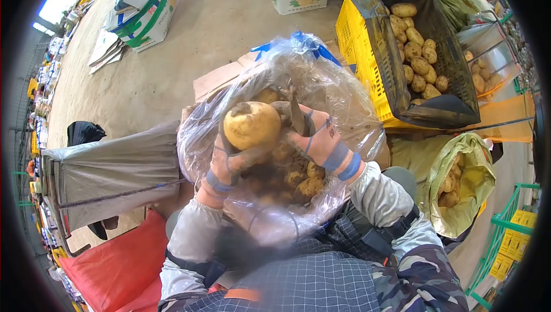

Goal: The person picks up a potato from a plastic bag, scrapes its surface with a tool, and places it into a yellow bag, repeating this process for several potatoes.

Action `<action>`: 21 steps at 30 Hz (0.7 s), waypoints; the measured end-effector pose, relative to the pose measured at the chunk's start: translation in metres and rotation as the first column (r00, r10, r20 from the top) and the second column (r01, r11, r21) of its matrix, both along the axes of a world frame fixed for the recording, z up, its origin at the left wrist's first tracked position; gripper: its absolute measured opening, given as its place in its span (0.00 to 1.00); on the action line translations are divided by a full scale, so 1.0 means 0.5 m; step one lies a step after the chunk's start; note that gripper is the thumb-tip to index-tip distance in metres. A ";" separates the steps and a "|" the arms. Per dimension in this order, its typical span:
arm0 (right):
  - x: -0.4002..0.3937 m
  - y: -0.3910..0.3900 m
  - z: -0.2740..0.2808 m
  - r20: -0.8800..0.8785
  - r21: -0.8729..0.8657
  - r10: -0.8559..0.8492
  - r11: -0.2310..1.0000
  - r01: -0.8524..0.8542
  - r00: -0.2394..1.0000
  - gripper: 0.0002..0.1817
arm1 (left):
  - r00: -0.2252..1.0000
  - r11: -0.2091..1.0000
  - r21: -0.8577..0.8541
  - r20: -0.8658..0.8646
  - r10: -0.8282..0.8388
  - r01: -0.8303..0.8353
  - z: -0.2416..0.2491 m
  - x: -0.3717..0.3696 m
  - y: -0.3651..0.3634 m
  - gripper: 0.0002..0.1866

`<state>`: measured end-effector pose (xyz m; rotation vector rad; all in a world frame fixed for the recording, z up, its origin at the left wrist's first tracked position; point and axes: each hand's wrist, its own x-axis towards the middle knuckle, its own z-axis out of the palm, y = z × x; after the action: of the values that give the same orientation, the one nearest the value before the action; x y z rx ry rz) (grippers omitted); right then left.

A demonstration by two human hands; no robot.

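My left hand (232, 157), in a pinkish work glove, is wrapped round a large pale potato (251, 125) above an open clear plastic bag (201, 123). Close beside it, my right hand (313, 137), also gloved, is closed round a small dark pointed tool (295, 111), which stands upright near the potato's right side. What the tool is, I cannot make out clearly. Below my hands, several soil-marked potatoes (309, 189) lie inside the bag, partly blurred.
A yellow crate (357, 54) with a dark liner holds potatoes at the upper right. Right of me stands a green sack (476, 168) with potatoes. A grey-covered frame (120, 168) and a red sack (123, 266) are at left. A white-green box (146, 16) stands farther off.
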<state>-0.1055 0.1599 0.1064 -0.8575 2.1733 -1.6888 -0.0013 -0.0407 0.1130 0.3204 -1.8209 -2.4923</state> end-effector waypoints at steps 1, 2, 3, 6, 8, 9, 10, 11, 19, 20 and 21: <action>0.002 0.003 0.011 -0.037 0.068 -0.003 0.998 0.005 0.999 0.28 | 1.000 0.990 -0.138 -0.019 -0.012 0.010 0.010 0.000 0.002 0.46; 0.004 0.005 0.022 -0.075 0.135 -0.002 0.991 0.012 0.997 0.27 | 0.999 0.962 -0.273 -0.035 -0.029 0.019 0.016 -0.004 0.003 0.45; -0.005 0.006 0.027 -0.094 0.210 0.013 0.978 0.008 0.995 0.27 | 0.997 0.915 -0.403 -0.050 -0.054 0.030 0.018 -0.011 0.003 0.45; -0.011 0.015 0.021 -0.187 0.424 0.034 0.904 0.049 0.982 0.25 | 0.989 0.822 -0.570 -0.118 -0.089 0.006 0.026 -0.014 0.008 0.41; -0.004 0.021 0.009 -0.279 0.511 0.065 0.855 0.091 0.958 0.23 | 0.980 0.720 -0.693 -0.158 -0.117 -0.026 0.024 -0.013 0.004 0.40; -0.001 0.023 0.001 -0.334 0.533 0.090 0.839 0.109 0.938 0.23 | 0.972 0.642 -0.764 -0.195 -0.132 -0.066 0.018 -0.014 -0.002 0.40; 0.002 0.024 -0.003 -0.387 0.553 0.119 0.823 0.127 0.914 0.23 | 0.962 0.557 -0.823 -0.230 -0.150 -0.110 0.014 -0.015 -0.005 0.40; 0.003 0.024 -0.004 -0.370 0.578 0.156 0.811 0.096 0.916 0.21 | 0.961 0.546 -0.829 -0.236 -0.144 -0.121 0.014 -0.015 -0.005 0.40; -0.028 0.026 0.031 -0.314 0.757 0.261 0.649 0.075 0.913 0.24 | 0.924 0.424 -0.875 -0.336 -0.181 -0.235 0.014 -0.019 -0.020 0.41; -0.029 0.028 0.031 -0.313 0.777 0.318 0.628 0.049 0.895 0.25 | 0.922 0.422 -0.873 -0.343 -0.179 -0.243 0.014 -0.020 -0.022 0.41; -0.031 0.029 0.029 -0.311 0.796 0.374 0.605 0.024 0.874 0.25 | 0.920 0.420 -0.872 -0.351 -0.177 -0.251 0.015 -0.020 -0.025 0.41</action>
<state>-0.1210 0.1745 0.1211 -1.1905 2.6159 -0.2879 -0.0114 -0.0530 0.1205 -0.2016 -2.5243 -1.0089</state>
